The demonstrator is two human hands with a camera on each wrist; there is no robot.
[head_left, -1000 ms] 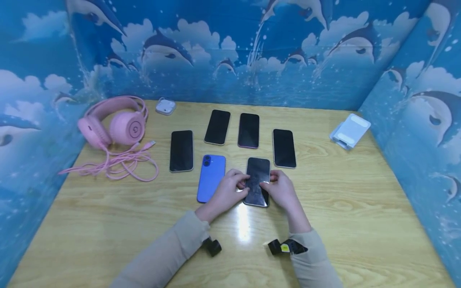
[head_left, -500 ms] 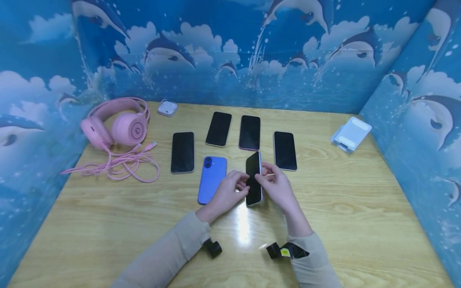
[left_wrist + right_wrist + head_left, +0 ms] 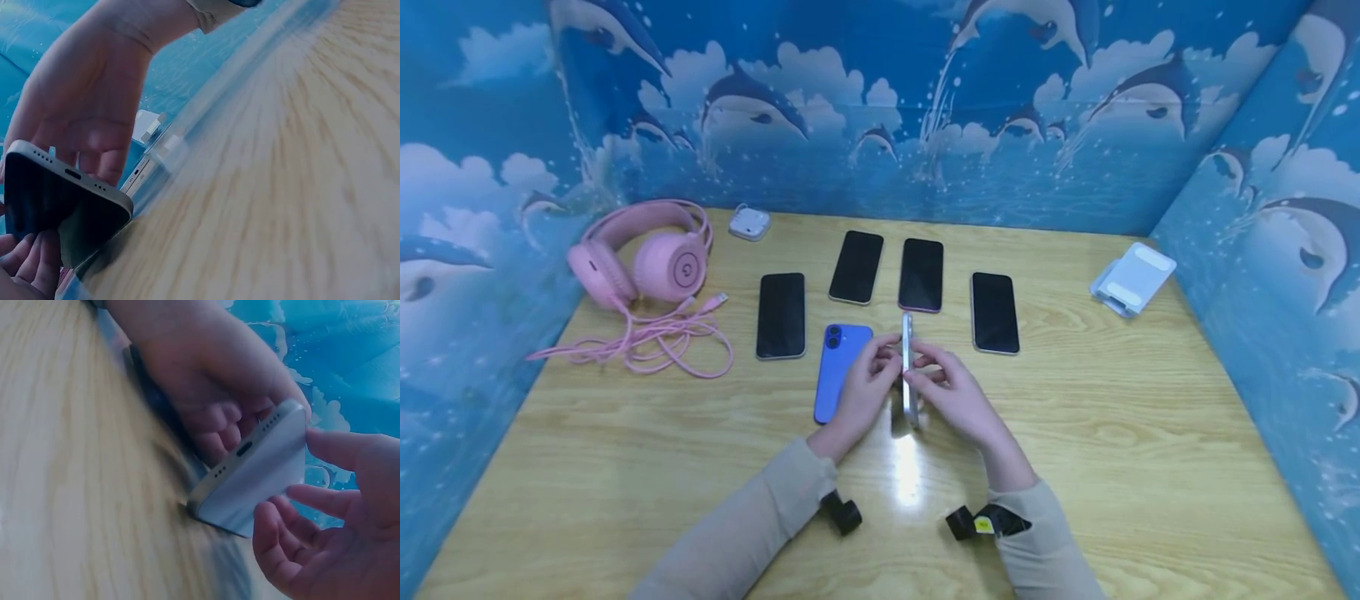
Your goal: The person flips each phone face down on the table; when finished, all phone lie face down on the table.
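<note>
We saw a silver-edged phone [image 3: 908, 371] stood on its long edge on the wooden surface [image 3: 1150, 433], held between both hands. From the head view only its thin metal rim showed; its faces were hidden by the fingers. The left hand [image 3: 865, 392] pressed its fingertips against the phone's left face, and the right hand [image 3: 951, 396] pinched the other face with thumb and fingers. In the left wrist view the phone [image 3: 62, 212] showed a dark glass front and a bottom edge with a port and speaker holes, the left hand's fingertips [image 3: 28, 265] cut off at the frame's corner. In the right wrist view the phone [image 3: 253, 472] showed a pale, matte back, and the right hand [image 3: 325, 537] curled loosely round its lower corner. Both wrist views were blurred, so whether the phone's lower edge truly touched the surface we could only call likely.

Just to the left a blue phone [image 3: 841, 371] lay camera side up. Beyond lay four dark phones [image 3: 921, 273], screens up, in a loose arc. Pink headphones [image 3: 640, 258] with a tangled pink cable sat at the far left, a small white case [image 3: 748, 223] near the back, and a white folding stand [image 3: 1131, 277] at the right. The surface was glossy light wood grain, walled on three sides by blue panels printed with dolphins and clouds [image 3: 880, 108].
</note>
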